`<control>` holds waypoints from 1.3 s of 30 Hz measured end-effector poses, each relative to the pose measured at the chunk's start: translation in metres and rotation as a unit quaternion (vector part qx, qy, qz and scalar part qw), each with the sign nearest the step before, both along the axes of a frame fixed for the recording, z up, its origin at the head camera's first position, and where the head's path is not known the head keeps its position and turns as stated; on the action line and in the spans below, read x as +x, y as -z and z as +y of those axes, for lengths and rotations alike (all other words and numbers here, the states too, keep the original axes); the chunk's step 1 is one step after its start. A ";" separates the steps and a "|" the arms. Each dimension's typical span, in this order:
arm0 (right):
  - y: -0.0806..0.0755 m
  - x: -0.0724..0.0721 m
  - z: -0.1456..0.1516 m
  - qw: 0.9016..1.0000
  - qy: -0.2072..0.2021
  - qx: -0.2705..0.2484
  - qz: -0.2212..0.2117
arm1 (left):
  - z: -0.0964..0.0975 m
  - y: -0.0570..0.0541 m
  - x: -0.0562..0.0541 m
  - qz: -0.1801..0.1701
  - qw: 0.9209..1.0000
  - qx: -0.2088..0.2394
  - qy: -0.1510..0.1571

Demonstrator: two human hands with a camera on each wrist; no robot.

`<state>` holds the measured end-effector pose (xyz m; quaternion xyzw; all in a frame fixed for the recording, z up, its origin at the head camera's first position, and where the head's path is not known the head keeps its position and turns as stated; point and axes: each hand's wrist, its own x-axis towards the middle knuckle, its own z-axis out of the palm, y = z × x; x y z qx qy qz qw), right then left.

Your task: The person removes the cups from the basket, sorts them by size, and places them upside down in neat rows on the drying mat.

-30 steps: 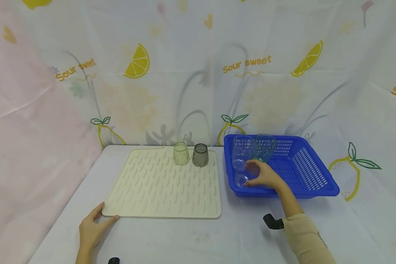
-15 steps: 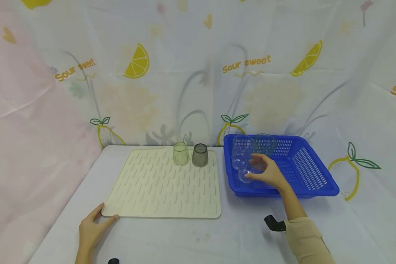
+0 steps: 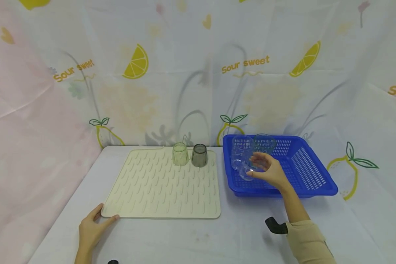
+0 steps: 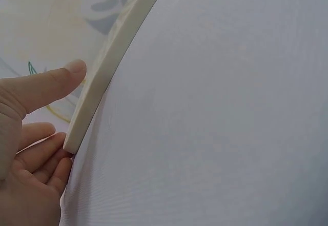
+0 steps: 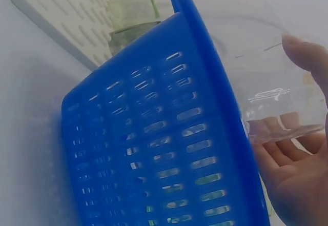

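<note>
A cream drying mat [image 3: 161, 187] with raised ridges lies on the white table. My left hand [image 3: 90, 233] holds its near left corner, the thumb [image 4: 74, 69] at the front edge and the fingers around the corner. My right hand [image 3: 268, 172] reaches inside the blue basket [image 3: 316, 190] and grips a clear glass [image 3: 245, 173] between thumb and fingers. In the right wrist view the clear glass [image 5: 271, 100] lies beyond the basket's rim. Behind it stand a tall clear glass [image 3: 241, 148] and a greenish glass [image 3: 265, 143], partly hidden by my fingers.
On the back right of the mat a pale green glass [image 3: 180, 154] and a dark grey glass [image 3: 199, 155] stand side by side. A patterned lemon cloth [image 3: 171, 91] hangs close behind the table. A black piece [image 3: 276, 226] sticks out at my right sleeve.
My right hand has taken hold of the small clear glass and shifted it slightly back and to the right inside the basket. The left hand has stayed at the mat's corner.
</note>
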<state>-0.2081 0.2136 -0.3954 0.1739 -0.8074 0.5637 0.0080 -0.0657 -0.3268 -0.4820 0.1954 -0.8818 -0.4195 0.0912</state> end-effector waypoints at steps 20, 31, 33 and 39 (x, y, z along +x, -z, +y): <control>-0.006 0.011 0.004 0.997 -0.030 -0.041 0.053 | 0.011 -0.008 -0.003 0.035 0.999 -0.016 -0.023; -0.013 0.018 -0.001 0.997 -0.032 -0.036 0.060 | 0.031 -0.029 -0.014 0.096 0.995 0.011 0.007; -0.014 0.019 -0.002 0.997 -0.034 -0.035 0.061 | 0.038 -0.034 -0.018 0.105 0.994 0.010 0.021; -0.016 0.022 -0.006 0.996 -0.044 -0.036 0.063 | 0.057 -0.044 -0.029 0.147 0.987 0.011 0.061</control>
